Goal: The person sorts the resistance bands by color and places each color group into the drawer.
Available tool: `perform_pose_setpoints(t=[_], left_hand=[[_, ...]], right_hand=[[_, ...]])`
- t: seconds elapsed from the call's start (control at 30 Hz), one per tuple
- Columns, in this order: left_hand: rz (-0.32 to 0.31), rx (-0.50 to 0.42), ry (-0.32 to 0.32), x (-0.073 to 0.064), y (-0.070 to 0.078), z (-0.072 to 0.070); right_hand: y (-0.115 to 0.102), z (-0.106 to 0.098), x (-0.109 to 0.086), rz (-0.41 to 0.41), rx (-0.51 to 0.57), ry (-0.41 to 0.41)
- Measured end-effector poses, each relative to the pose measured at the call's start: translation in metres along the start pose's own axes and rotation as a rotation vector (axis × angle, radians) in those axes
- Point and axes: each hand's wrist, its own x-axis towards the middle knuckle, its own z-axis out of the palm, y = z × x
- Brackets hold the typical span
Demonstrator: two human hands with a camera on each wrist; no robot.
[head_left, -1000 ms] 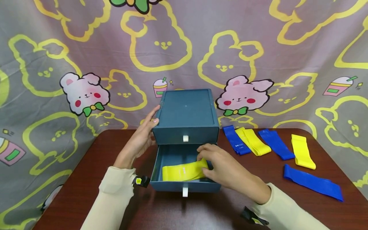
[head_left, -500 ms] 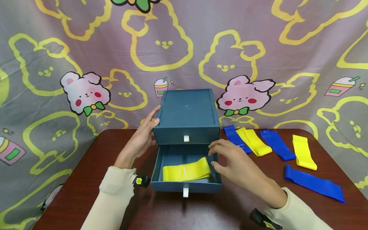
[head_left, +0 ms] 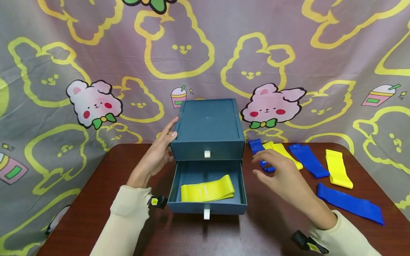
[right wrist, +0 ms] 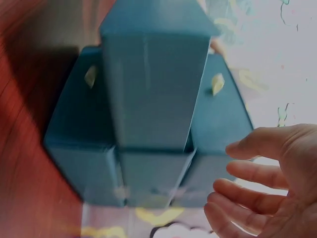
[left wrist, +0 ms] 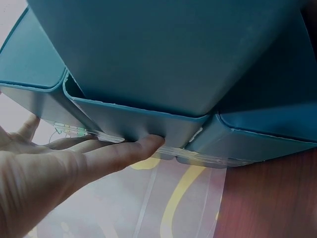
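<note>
One yellow resistance band lies in lower-centre drawer, more bands outside, centre right; right hand empty, left hand straight-fingered against cabinet.

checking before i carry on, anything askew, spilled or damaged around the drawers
No spill or clear damage shows. The yellow band in the open drawer lies slightly askew, not parallel to the drawer front.
</note>
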Motion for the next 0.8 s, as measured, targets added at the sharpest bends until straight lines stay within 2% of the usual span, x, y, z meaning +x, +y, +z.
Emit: perform_pose_setpoints(t=[0.17, 0.47, 0.8], left_hand=[[0.000, 0.001, 0.000, 0.000, 0.001, 0.000], [0.001, 0.001, -0.004, -0.001, 0.000, -0.001], [0.001, -0.001, -0.004, -0.001, 0.000, -0.001]], right_hand=[[0.028, -0.001, -0.001, 0.058, -0.007, 0.029], [0.093, 0.003, -0.004, 0.104, -0.054, 0.109], [0.151, 0.006, -0.006, 0.300, -0.120, -0.045]])
